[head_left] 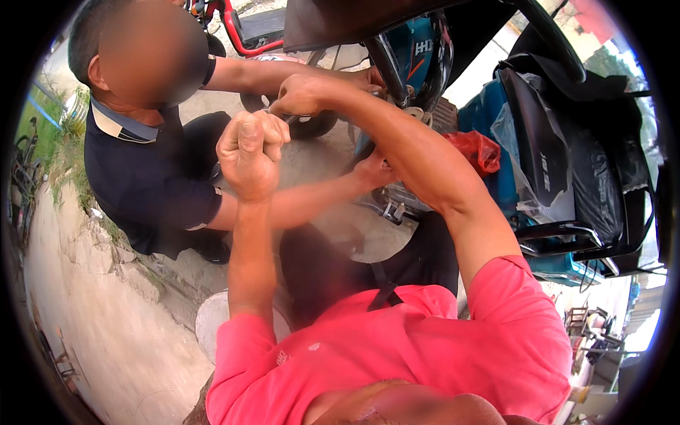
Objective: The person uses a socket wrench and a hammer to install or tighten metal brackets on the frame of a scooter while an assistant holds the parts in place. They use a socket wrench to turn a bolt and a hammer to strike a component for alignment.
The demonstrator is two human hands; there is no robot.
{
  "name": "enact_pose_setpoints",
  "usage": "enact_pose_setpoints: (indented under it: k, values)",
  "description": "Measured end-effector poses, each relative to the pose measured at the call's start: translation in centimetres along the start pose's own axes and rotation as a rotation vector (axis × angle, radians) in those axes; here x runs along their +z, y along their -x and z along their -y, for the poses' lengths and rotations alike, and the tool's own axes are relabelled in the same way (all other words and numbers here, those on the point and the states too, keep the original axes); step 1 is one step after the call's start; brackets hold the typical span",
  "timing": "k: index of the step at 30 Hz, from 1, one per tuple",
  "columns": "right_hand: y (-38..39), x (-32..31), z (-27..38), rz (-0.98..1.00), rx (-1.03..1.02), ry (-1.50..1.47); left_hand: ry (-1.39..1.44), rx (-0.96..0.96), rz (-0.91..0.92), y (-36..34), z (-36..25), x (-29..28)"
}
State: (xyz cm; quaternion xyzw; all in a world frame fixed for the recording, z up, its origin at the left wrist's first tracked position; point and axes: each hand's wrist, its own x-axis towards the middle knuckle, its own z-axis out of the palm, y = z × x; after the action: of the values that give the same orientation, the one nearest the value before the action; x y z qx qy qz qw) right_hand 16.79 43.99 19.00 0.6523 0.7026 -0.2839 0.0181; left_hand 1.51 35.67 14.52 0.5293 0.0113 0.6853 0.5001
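My left hand [249, 159] is raised in a tight fist, thumb upward, in the middle of the view. My right hand [301, 95] reaches across beside it, its fingers closed. A small piece of thin metal [285, 119] shows between my two hands; its kind is too hidden to tell. Facing me, a person in a dark polo shirt [134, 177] crouches with both arms stretched to a teal motor vehicle [419, 53] with black tubes. One of that person's hands [374, 170] is at its lower metal parts, below my right forearm; the other is higher, partly behind my right arm.
A red plastic bag [476, 150] hangs at the vehicle beside my right arm. Farther right is a black seat [542, 142] partly wrapped in clear plastic. A red-framed vehicle [237, 32] stands behind the person. Broken concrete and weeds [67, 166] edge the ground at left.
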Motion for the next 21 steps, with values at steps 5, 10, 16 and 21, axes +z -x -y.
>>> enact_pose_setpoints:
  k: [5,10,16,21]
  values:
    - [-7.6,2.1,2.2,0.425,0.135,-0.181,0.127,0.017,0.095,-0.1,0.5,-0.6]
    - [-10.2,2.3,1.9,0.329,0.089,-0.098,0.087,0.004,0.077,0.4,0.2,-1.1]
    - [-10.2,0.6,0.6,-0.493,-0.109,-0.219,-0.231,-0.006,-0.228,4.6,4.8,-3.5]
    - [-8.3,-0.7,1.1,-0.9,-0.267,-0.54,-0.377,-0.383,-0.426,5.2,6.5,-4.5]
